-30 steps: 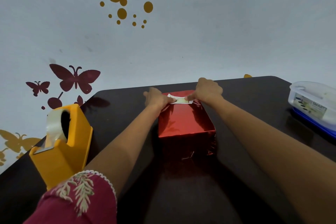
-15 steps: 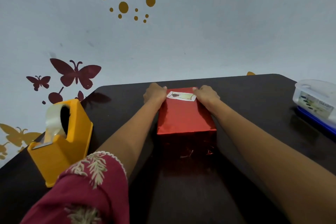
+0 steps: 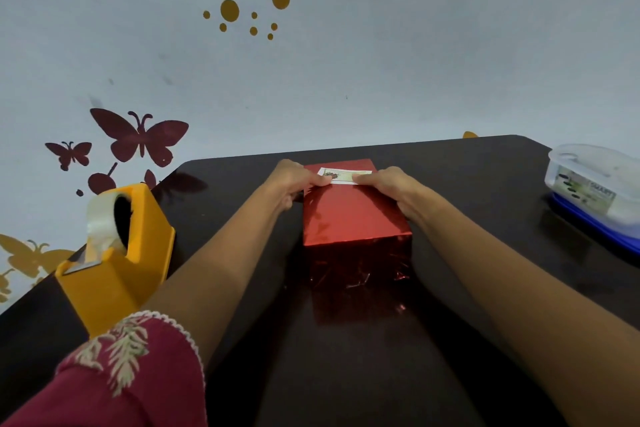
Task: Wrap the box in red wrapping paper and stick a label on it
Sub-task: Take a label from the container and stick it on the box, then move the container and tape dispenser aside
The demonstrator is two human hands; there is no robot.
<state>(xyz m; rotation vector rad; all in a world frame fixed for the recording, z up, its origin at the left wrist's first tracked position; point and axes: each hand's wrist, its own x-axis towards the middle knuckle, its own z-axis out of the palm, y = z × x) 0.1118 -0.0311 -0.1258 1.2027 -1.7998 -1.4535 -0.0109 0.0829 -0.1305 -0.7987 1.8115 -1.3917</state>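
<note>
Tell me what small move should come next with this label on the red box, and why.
Probably press the label flat, rubbing along it. It already lies across the far end of the top of the red box, the left hand on its left end and the right hand on its right end, fingers curled over the box's sides. The wrapping looks finished.

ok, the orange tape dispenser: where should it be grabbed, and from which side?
Grip the orange tape dispenser across its flat side walls at the tall far end, coming down from above. The low near end carries the metal cutter with tape drawn down onto it, so stay clear of that end.
</note>
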